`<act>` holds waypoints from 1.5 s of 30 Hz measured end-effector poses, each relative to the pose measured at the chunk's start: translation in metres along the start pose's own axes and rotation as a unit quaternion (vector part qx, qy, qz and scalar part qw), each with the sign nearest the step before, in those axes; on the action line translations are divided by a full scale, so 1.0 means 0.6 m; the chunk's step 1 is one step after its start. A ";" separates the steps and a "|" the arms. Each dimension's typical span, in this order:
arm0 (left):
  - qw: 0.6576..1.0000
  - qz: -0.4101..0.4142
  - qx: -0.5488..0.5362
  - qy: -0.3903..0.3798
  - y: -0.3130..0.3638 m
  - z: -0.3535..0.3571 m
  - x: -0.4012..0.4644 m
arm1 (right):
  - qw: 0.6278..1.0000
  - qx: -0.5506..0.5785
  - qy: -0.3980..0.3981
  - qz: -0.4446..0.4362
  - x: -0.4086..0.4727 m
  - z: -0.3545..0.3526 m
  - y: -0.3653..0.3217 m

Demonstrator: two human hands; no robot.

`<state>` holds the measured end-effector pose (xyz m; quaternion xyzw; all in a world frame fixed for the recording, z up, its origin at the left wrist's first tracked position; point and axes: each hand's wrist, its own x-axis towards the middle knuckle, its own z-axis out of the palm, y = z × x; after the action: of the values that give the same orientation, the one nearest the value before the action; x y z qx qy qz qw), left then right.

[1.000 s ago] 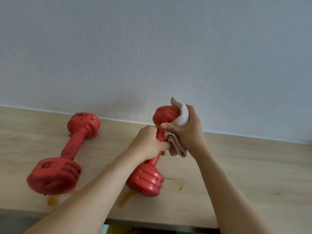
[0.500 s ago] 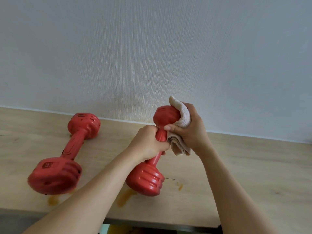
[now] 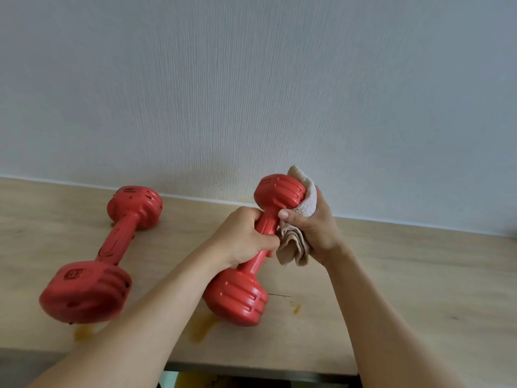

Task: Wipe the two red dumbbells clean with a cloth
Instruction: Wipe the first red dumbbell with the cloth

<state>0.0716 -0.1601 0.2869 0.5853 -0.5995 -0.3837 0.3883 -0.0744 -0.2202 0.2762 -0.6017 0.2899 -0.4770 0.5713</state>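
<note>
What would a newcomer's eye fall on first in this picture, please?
Probably the red dumbbell at centre, tilted up off the table: the left hand grips its handle while the right hand presses a cloth against its upper head. Next, the second dumbbell lying to the left, and orange stains near the front edge.

Two dumbbells sit on the tabletop [image 3: 419,289], which runs back to meet the wall [image 3: 251,93]. The left dumbbell [image 3: 109,253] lies flat, one end near the wall, the other toward the front edge. To its right, the tilted dumbbell [image 3: 251,259] rests its lower end on the tabletop, its upper end raised toward the wall. The left hand [image 3: 246,238] wraps its shaft in the middle. The right hand [image 3: 313,228], just right of it, holds a cloth [image 3: 299,219] against the upper end. Stains [image 3: 204,329] lie on the tabletop near the front edge, below both dumbbells.
</note>
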 end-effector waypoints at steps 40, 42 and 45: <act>0.961 0.047 0.260 0.078 0.007 0.025 -0.003 | 0.963 -0.211 0.144 -0.086 -0.005 0.030 -0.058; 0.963 0.051 0.251 0.089 0.009 0.027 -0.004 | 0.956 -0.237 0.149 -0.088 -0.003 0.032 -0.056; 0.988 0.052 0.137 0.054 0.013 0.021 -0.007 | 0.962 -0.229 0.130 -0.074 0.002 0.028 -0.052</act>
<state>0.0568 -0.1554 0.2890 0.6206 -0.6546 -0.2450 0.3554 -0.0652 -0.2086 0.3084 -0.6687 0.4180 -0.5131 0.3387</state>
